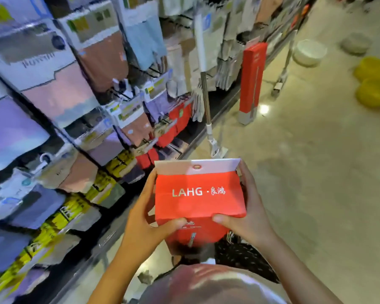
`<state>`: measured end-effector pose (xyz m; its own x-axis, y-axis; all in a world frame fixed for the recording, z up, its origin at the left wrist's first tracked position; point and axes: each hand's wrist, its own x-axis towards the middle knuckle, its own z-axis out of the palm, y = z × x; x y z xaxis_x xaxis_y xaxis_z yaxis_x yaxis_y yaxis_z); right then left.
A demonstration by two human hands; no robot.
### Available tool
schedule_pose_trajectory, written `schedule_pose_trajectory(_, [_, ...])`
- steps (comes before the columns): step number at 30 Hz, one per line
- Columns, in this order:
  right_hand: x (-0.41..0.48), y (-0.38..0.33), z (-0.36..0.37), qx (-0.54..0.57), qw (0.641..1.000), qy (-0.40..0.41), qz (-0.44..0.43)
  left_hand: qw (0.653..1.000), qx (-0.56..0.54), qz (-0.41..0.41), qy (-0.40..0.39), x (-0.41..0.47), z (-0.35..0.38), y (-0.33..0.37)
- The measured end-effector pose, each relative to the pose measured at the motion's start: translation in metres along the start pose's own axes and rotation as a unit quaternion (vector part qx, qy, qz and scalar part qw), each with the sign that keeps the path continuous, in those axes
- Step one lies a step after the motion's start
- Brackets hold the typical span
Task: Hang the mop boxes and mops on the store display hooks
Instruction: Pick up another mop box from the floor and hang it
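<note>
I hold a red mop box upright in front of me, its top end toward the camera. A white flap with a metal eyelet stands up at its far edge. My left hand grips its left side, thumb on the near face. My right hand grips its right side the same way. A second red mop box stands on the floor against the shelving farther down the aisle. A mop with a white and metal handle leans upright at the shelf between the two boxes.
The display rack on my left is packed with hanging packs of cloths and towels on hooks. White, grey and yellow basins lie on the floor at the far right. A metal stand's foot sits beyond the far box.
</note>
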<state>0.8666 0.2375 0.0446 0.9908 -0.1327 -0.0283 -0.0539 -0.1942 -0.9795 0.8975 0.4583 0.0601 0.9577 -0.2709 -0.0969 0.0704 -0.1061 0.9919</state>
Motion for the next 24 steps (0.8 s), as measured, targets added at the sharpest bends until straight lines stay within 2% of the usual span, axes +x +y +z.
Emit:
schedule_pose_trajectory(11, [-0.083,0.016,-0.108,0.027,0.978,0.206,0.02,0.983,0.04,0.036,-0.176,0.021,0.126,0.019])
schedule_pose_trajectory(24, [-0.209,0.062,-0.314,0.03,0.921,0.384,0.054,0.94,0.059,0.022,-0.335,0.003,0.387,0.031])
